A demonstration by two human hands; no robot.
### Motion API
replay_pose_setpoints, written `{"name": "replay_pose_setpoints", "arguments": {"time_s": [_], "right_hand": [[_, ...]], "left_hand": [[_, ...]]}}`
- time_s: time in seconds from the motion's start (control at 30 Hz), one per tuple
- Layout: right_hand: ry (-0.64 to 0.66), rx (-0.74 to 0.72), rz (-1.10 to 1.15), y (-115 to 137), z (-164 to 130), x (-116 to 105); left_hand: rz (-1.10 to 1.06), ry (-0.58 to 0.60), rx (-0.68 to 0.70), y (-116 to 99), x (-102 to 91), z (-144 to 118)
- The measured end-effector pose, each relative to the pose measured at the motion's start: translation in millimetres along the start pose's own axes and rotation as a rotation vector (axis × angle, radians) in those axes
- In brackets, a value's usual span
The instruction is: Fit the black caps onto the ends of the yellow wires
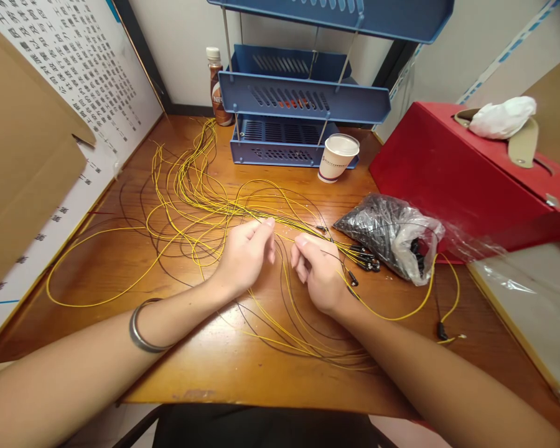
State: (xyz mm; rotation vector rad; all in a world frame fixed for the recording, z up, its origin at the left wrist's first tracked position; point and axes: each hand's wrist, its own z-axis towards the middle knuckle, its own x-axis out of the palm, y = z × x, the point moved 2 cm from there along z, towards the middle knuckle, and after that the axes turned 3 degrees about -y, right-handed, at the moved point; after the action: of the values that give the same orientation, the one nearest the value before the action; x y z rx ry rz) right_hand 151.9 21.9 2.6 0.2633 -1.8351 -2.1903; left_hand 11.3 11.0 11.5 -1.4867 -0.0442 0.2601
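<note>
My left hand (246,252) is closed in a pinch over the middle of the desk, with a thin yellow wire at its fingertips. Just to the right, my right hand (320,267) is also pinched on the wire, and a short stretch of yellow wire (284,236) spans the gap between them. Out past the right hand, a yellow wire (392,319) loops toward a black connector (442,331). Behind and around both hands spreads a tangle of yellow and black wires (200,205). Their black connector ends (364,257) lie bunched right of my right hand.
A clear plastic bag (378,227) of small black parts lies open at the right, beside a red box (448,168). At the back stand a blue tiered rack (303,99), a paper cup (336,160) and a brown bottle (218,93). Cardboard (23,155) juts in from the left.
</note>
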Motion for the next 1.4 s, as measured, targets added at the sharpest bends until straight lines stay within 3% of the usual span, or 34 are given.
{"name": "replay_pose_setpoints", "arguments": {"time_s": [0.27,0.53,1.0,1.4], "right_hand": [[0.002,-0.008,0.019,0.7,-0.1,0.0],[0.035,-0.009,0.037,2.1,1.0,1.0],[-0.006,0.046,0.002,1.1,-0.2,0.2],[-0.002,0.029,0.006,1.0,0.2,-0.2]], "left_hand": [[0.032,0.034,0.026,-1.5,1.1,-1.0],[-0.076,0.157,0.071,1.1,3.8,-4.9],[-0.018,0.054,0.082,-6.9,1.5,-5.5],[-0.059,0.115,0.072,-2.6,3.5,-4.3]]}}
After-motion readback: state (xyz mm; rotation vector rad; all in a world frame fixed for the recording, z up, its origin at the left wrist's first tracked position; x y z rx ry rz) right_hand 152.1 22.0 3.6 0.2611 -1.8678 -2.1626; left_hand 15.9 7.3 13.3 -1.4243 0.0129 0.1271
